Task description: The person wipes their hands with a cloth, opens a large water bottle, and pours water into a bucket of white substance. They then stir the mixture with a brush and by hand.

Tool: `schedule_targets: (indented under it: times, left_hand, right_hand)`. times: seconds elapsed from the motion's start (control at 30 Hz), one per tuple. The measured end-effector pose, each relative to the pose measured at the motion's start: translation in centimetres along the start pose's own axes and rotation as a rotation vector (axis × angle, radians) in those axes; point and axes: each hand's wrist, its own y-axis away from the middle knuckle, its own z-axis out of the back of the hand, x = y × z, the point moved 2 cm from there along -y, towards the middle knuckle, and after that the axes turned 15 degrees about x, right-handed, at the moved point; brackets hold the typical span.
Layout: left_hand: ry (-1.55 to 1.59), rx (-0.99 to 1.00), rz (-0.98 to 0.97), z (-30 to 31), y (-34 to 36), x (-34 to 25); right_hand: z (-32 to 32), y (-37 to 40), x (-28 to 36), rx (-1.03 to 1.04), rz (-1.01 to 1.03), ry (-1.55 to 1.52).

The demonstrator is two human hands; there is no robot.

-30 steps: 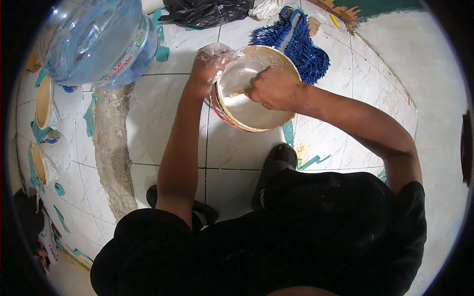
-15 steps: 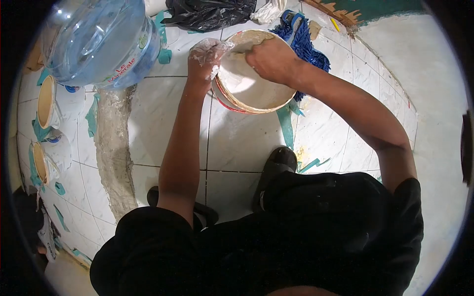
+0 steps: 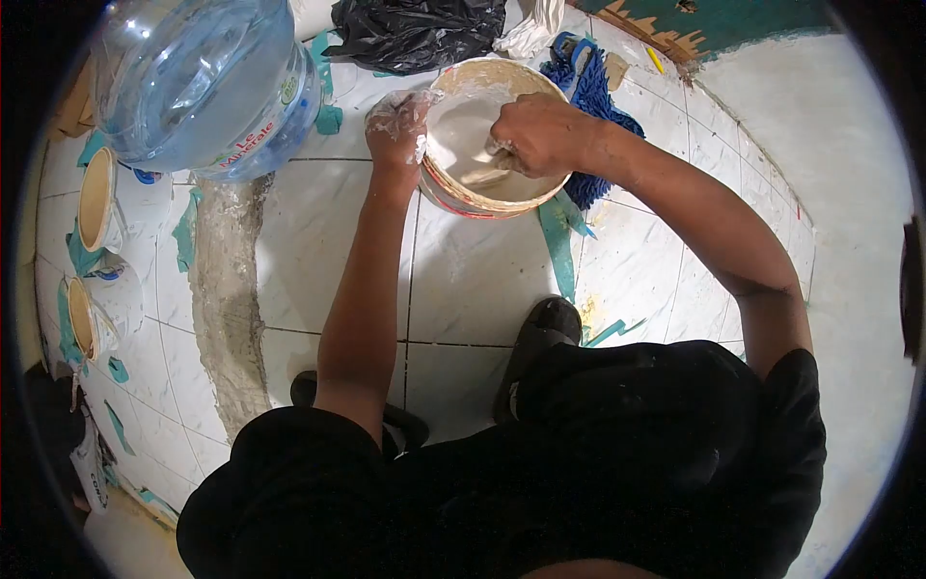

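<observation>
A round bucket point(image 3: 463, 206) with a smeared rim stands on the tiles, holding smooth whitish paste point(image 3: 458, 130). My left hand point(image 3: 396, 127), coated in white paste, is closed on the bucket's left rim. Inside the bucket's mouth, toward the right, my right hand point(image 3: 540, 135) is closed in a fist just above the paste. Something paste-covered shows below its fingers, but its kind is hidden.
A large clear water bottle point(image 3: 207, 92) is at upper left, near two tubs point(image 3: 96, 200). A black plastic bag point(image 3: 415, 34) lies behind the bucket, and a blue mop head point(image 3: 603, 116) beside it. Green scraps point(image 3: 557, 246) litter the tiles.
My right hand has moved down and toward the front of the bucket from its far side. My left hand stays on the rim.
</observation>
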Motion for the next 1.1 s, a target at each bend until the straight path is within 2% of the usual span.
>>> schedule_targets:
  times: [0.1,0.23,0.33,0.43,0.57,0.6,0.7,0.8,0.87,1.0,1.1]
  left_hand:
    - [-0.17,-0.043,-0.037,0.1,0.3,-0.1]
    - [-0.027,-0.106,0.072,-1.0,0.8,-0.6]
    - [0.095,-0.146,0.092,-1.9,0.8,-0.3]
    - [0.052,-0.156,0.044,-2.3,0.8,-0.6]
    - [0.043,-0.211,0.038,-1.9,0.4,0.1]
    - [0.04,-0.208,0.043,-1.8,0.4,0.0]
    - [-0.087,-0.137,0.074,-1.3,0.0,-0.1]
    - [-0.148,-0.103,0.163,-1.2,0.1,-0.1]
    - [-0.046,-0.115,0.185,-1.2,0.2,0.3]
    - [-0.086,-0.174,0.159,-2.5,0.2,-0.9]
    - [-0.067,-0.175,0.123,-2.4,0.1,-0.6]
  right_hand:
    - [-0.3,0.4,-0.7,-0.015,-0.146,0.088]
    - [0.4,0.0,-1.1,-0.038,-0.328,0.133]
    - [-0.4,-1.6,-0.7,-0.078,-0.346,0.11]
    - [-0.9,-2.3,0.8,-0.104,-0.18,0.194]
    - [-0.7,-1.7,1.3,-0.129,0.007,0.147]
    - [-0.2,-1.3,1.2,-0.076,-0.011,0.105]
    - [0.7,-0.5,-0.4,-0.094,-0.078,-0.049]
    - [1.3,-0.3,-2.2,0.049,-0.195,-0.031]
    - [1.3,-0.2,-2.6,0.005,-0.284,0.031]
    - [1.6,-0.5,-2.4,-0.085,-0.412,0.079]
    - [0.1,-1.8,-1.4,-0.105,-0.285,0.147]
